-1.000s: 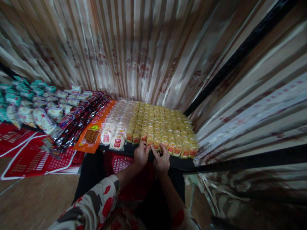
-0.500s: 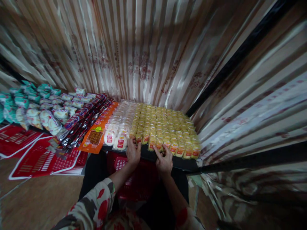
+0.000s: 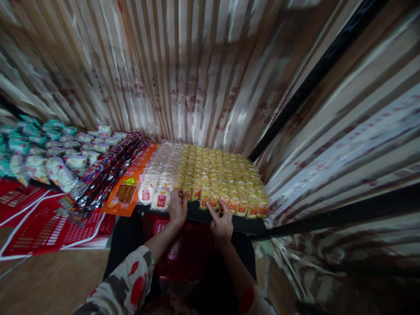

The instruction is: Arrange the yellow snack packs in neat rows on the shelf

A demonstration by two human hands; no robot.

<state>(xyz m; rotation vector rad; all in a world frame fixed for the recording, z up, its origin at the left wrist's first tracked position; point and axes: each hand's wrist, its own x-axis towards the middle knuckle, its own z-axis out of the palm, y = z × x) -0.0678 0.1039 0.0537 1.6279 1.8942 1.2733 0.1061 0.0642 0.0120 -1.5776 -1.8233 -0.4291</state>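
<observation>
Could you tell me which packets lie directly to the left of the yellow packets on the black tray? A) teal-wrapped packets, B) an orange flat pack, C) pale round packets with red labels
C: the pale round packets adjoin the yellow packets on the black tray.

Dim, warm light; glare streaks on the curtain (image 3: 183, 65), edges stretched and blurred

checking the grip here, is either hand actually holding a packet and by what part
It cannot be told for sure. The left hand and right hand rest their fingertips on the near ends of the front-row yellow packets; no packet is lifted off the black tray.
</observation>
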